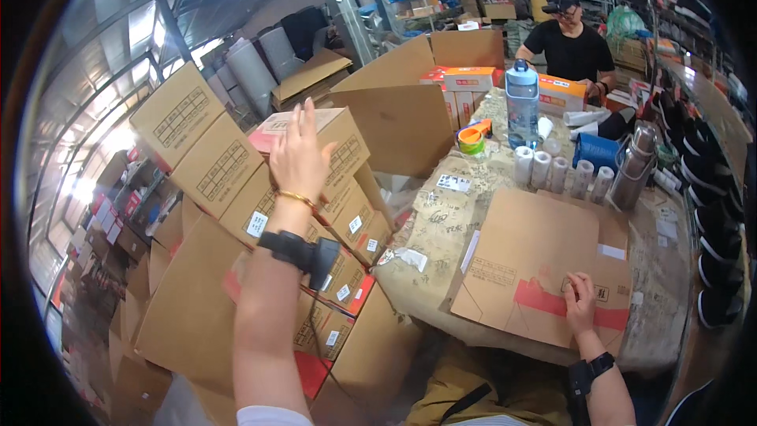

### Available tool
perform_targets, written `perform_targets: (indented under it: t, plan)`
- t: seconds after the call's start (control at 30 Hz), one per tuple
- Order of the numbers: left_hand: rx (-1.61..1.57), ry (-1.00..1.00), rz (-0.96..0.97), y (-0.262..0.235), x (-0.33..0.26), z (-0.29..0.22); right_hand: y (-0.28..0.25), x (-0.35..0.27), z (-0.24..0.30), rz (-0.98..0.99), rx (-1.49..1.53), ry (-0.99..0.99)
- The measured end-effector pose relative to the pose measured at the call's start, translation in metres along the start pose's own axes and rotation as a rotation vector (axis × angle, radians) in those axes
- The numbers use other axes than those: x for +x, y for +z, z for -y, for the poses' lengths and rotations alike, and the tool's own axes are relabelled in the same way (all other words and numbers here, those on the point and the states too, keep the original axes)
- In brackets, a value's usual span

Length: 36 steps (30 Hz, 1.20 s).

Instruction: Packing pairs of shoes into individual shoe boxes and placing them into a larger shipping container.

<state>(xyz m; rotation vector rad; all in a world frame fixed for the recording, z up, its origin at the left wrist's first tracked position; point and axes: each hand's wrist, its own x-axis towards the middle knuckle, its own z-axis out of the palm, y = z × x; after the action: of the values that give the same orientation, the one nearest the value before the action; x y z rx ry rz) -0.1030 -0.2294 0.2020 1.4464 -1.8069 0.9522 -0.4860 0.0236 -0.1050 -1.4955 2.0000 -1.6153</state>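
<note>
My left hand (301,154), fingers stretched out, lies against the shoebox (344,138) on top of a stack at the left; whether it presses on the box I cannot tell. A gold bracelet and a black wrist strap with a small device are on that arm. My right hand (580,304) rests on a flat folded cardboard sheet (528,244) with a red band, its fingers loosely bent and apart. The sheet lies on the cloth-covered table (430,268). More brown shoeboxes (209,173) lean in a row beside my left hand, partly inside a large open carton (197,300).
Across the table a person (569,43) in black stands near orange shoeboxes (561,93). A blue water bottle (522,106), tape rolls (473,136), white paper rolls (558,173) and a steel flask (633,170) stand on the table. Dark shoes (717,252) line a rack at right.
</note>
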Motion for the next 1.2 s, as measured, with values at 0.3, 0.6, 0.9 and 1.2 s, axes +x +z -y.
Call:
perform_targets:
  t: [0.3, 0.6, 0.9, 1.2]
  plan:
    - [0.405, -0.172, 0.312, 0.065, 0.036, 0.078, 0.010, 0.000, 0.013, -0.014, -0.026, -0.100]
    - [-0.765, 0.300, 0.415, 0.071, -0.236, -0.150, -0.022, 0.001, -0.015, -0.080, 0.490, 0.243]
    - [-1.175, -0.179, 0.801, 0.065, -0.307, -0.179, -0.111, -0.092, 0.006, 0.180, -0.574, 0.331]
    - [-1.589, -0.279, 0.916, 0.038, -0.272, -0.159, -0.121, -0.089, 0.024, 0.055, -0.587, 0.237]
